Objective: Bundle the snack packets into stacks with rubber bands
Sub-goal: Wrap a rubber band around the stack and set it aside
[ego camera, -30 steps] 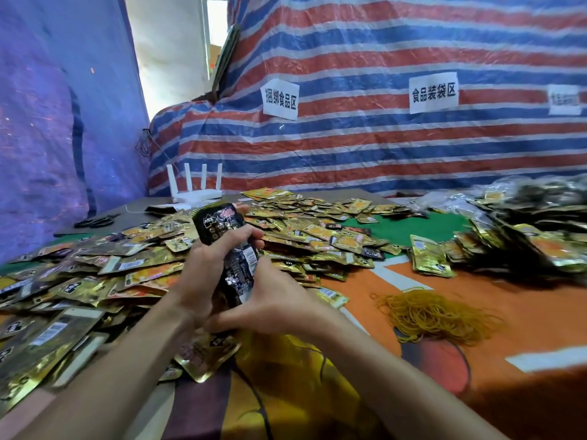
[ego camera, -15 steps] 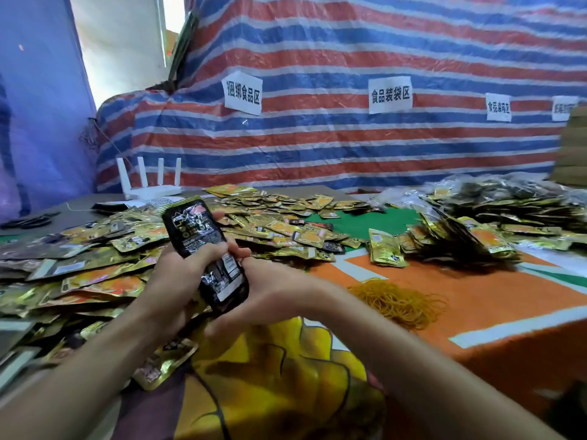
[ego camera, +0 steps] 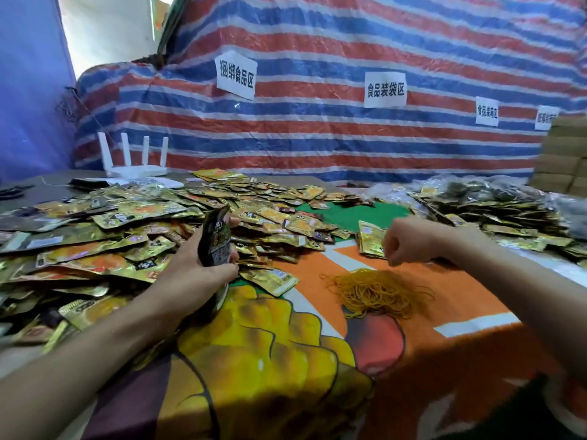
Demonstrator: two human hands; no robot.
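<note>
Tabletop [ego camera: 460, 281] under printed cloth. Loose snack packets [ego camera: 111, 236] heaped across left and centre of frame. Second packet pile [ego camera: 495, 214] at right edge, blurred, can't tell if banded. Rubber bands [ego camera: 378, 292] in a tangle lower right of centre. Left hand [ego camera: 193, 271] grips the dark stack [ego camera: 216, 236] upright, long axis near vertical, fingers wrapped round its lower half; bottom end hidden behind the palm. Right hand [ego camera: 409, 239] hovers just above the tangle, fingers curled down in a pinch; can't tell if a band is in it. Bands sit directly below those fingers, stack well to their left, so the right hand is nearer.
</note>
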